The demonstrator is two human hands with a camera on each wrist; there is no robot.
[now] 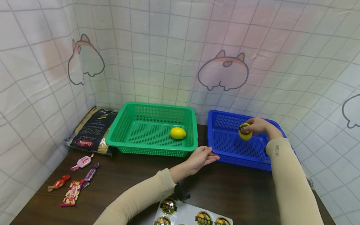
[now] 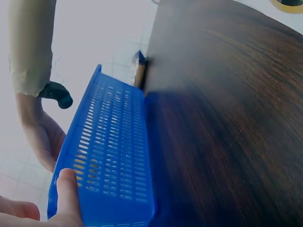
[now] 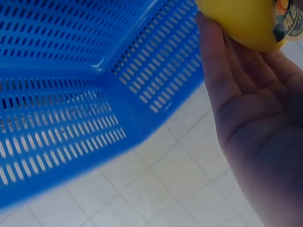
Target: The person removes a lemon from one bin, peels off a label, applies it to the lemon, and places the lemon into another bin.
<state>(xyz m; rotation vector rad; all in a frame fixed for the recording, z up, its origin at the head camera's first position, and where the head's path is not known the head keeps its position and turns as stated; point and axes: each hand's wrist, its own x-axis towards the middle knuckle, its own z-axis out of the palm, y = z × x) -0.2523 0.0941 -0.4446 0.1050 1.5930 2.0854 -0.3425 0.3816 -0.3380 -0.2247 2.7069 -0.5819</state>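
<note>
My right hand [image 1: 257, 125] holds a yellow lemon [image 1: 245, 135] over the inside of the blue basket [image 1: 234, 160]. A round dark sticker [image 3: 289, 21] shows on that lemon's side. At the basket's near left corner, my left hand [image 1: 200, 158] pinches the rim, one finger [image 2: 68, 194] lying along the outer wall. Another yellow lemon [image 1: 178, 133] lies in the green basket [image 1: 157, 150], toward its right side.
A black bag of pasta [image 1: 92, 131] leans left of the green basket. Several wrapped candies, among them a red and yellow packet [image 1: 72, 193], lie on the dark table [image 1: 123, 175] at left. A sheet of round stickers [image 1: 187, 212] lies at the near edge, partly under the left forearm.
</note>
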